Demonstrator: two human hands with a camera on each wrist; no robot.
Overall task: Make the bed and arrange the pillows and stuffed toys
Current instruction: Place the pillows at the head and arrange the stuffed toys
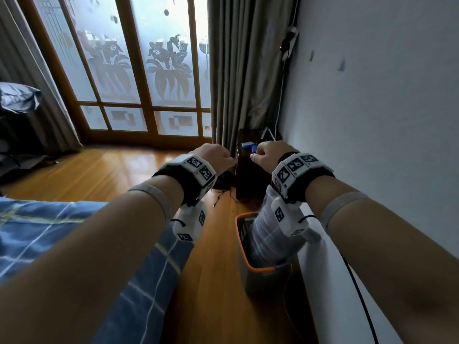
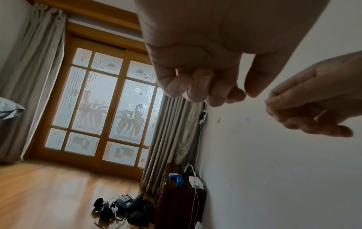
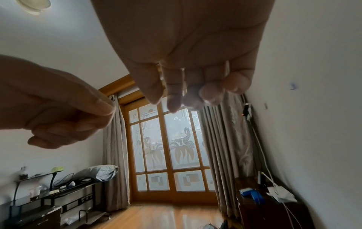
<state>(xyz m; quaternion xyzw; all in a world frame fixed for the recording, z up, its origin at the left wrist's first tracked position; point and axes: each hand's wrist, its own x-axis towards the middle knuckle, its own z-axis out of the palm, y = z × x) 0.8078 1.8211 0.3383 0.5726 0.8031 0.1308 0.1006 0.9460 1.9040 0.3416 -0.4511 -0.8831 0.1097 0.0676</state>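
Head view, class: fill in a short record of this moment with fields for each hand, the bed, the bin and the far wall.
left hand: raised, fingers curled, nothing visible in it
right hand: raised, fingers curled, nothing visible in it
bed cover: blue check, at lower left
bin: orange-rimmed, on the floor by the wall, holds pale cloth
far wall: frosted glass doors, curtain beside them

Bin (image 1: 258, 269) right of bed (image 1: 49, 232) (beside wall (image 1: 385, 120))

Blue plaid bedding (image 1: 62, 224) cut off by frame edge; orange-rimmed bin (image 1: 258, 269) partly hidden behind right wrist.
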